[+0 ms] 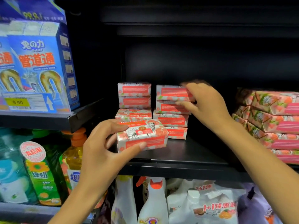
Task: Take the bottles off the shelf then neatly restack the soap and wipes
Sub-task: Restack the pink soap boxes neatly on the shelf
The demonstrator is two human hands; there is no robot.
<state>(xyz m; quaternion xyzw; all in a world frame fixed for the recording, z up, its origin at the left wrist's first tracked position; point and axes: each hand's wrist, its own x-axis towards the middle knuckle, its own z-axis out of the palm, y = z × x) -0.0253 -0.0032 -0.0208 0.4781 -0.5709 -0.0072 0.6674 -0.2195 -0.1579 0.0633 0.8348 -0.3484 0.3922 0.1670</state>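
left hand [103, 147]: the grip is closed on a pink-and-white paper-wrapped soap bar [142, 136], with the thumb under its front edge and the fingers over its top left corner.
held bar: it is kept just in front of the left stack [134, 102], at the front of the black metal shelf [186, 156].
right hand [208, 102]: the grip is closed on the top bar [173, 92] of the right stack [171, 120], fingers laid over it and thumb at its lower edge; the fingertips are blurred.
left stack: three matching bars are piled at the back of the shelf.
right stack: four bars are piled just beside the left stack, their edges slightly uneven.
shelf, right end: larger pink floral wrapped packs [275, 120] are stacked apart from the bars.
upper left: blue cardboard boxes [37, 65] are stood above a yellow price tag [17, 102].
below: a yellow pump bottle [74, 152] and white spray bottles [153, 199] are seen.
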